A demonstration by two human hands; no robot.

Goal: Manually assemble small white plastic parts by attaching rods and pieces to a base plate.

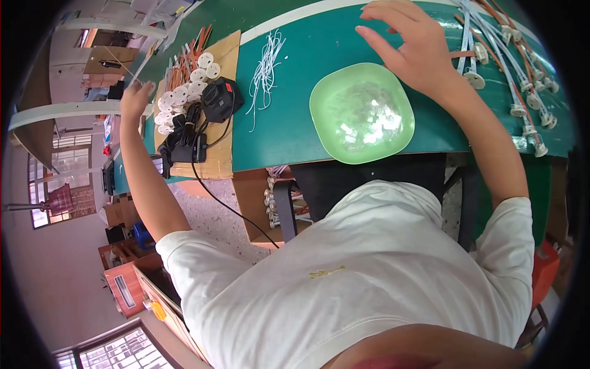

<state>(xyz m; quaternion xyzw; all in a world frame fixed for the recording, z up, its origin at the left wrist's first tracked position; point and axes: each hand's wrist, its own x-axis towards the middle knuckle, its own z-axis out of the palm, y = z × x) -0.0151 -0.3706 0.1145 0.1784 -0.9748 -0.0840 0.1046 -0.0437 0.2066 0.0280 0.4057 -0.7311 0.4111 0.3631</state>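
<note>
head view | left arm reaches outward, elbow nearly straight; left hand (136, 100) near white round pieces (179, 96) on cardboard (216, 157), grip cannot be told | right arm bends inward; right hand (423, 50) above teal table (295, 74), thumb spread wide | green tray (335, 98) between the 2 arms

On the worktop (283, 138), the bowl (319, 123) sits between the right fingers (388, 15) and the person (362, 252), cords (266, 66) to those fingers' left, capped leads (517, 111) to their right.

The bowl (329, 114) looks like glossy plastic, the sheet (220, 157) matt cardboard, the shirt (375, 258) soft matt cloth.
</note>
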